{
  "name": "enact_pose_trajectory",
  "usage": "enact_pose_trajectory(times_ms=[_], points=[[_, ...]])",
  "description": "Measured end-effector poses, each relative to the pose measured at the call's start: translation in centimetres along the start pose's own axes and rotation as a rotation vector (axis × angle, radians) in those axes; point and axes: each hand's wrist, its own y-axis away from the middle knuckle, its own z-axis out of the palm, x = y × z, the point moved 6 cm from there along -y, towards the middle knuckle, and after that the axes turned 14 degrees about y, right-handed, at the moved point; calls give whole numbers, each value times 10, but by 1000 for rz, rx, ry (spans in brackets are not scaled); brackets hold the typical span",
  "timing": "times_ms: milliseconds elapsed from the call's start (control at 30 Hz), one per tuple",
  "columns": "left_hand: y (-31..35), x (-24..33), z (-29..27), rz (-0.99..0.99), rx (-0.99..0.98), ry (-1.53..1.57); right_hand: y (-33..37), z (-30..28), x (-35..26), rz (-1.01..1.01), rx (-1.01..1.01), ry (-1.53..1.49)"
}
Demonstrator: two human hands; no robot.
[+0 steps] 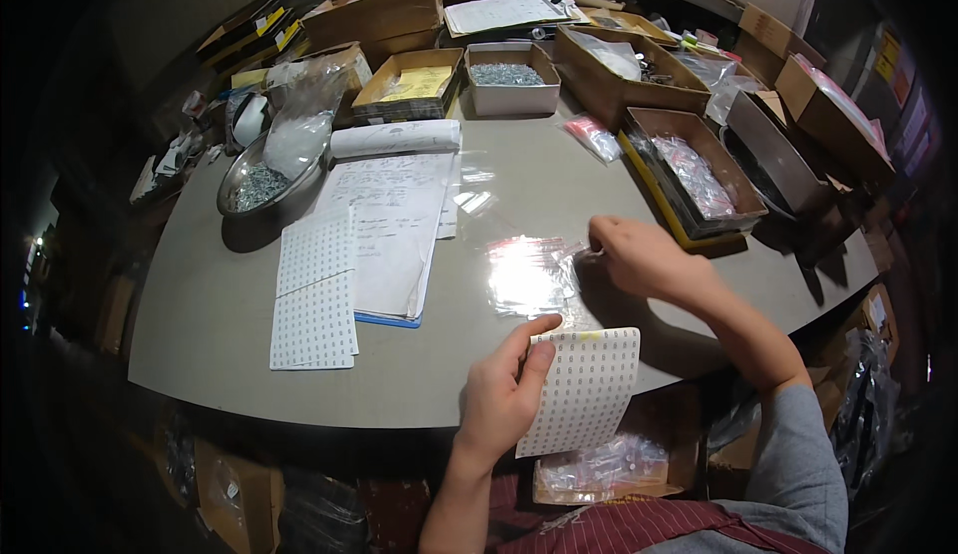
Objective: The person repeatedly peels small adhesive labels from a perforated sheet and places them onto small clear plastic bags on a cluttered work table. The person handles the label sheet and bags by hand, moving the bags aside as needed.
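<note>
Nearest, by the person's lap, a box (687,442) holds clear bags (604,466). Above it, the left hand (502,392) grips a label sheet (584,394) between thumb and fingers, over the near edge of the table (220,344). Just beyond lies a shiny pile of small bags (525,275). The right hand (644,257) is at the pile's right side, fingertips drawn together; from here I can't quite tell whether they pinch a bag. To the left, more label sheets (314,319) overlap a clipboard (394,230) of handwritten paper. Farther off sit a metal bowl (303,185) of small hardware and, opposite, a tray (735,225) of filled bags. A white box (513,102) of metal pieces stands at the back.
</note>
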Motion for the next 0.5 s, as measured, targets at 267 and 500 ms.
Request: enact_pose_trajectory(times_ms=[267, 500], points=[[-3, -2, 1, 34, 42, -70, 26, -28, -23, -144, -121, -488], [-1, 5, 4, 61, 88, -117, 50, -18, -64, -350, -19, -374]])
